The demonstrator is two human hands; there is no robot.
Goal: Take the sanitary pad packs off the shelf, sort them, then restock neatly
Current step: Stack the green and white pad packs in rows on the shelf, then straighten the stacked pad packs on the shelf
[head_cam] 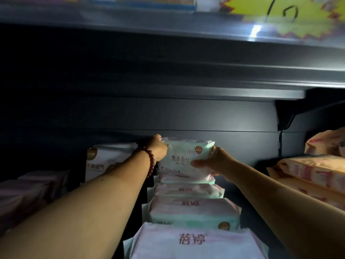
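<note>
A white and mint-green pad pack (pixel 183 156) stands upright at the back of the dark shelf, at the far end of a row of several like packs (pixel 192 208). My left hand (pixel 158 148), with a red bead bracelet on its wrist, grips the pack's left end. My right hand (pixel 214 161) holds the right end, thumb across the front. The nearest pack of the row (pixel 194 243) lies at the bottom of the view.
A white and gold pack (pixel 108 159) stands left of the row, with dim pinkish packs (pixel 33 191) further left. Orange and pink packs (pixel 317 172) are stacked at the right. The upper shelf (pixel 168 30) carries a yellow price tag (pixel 287 14).
</note>
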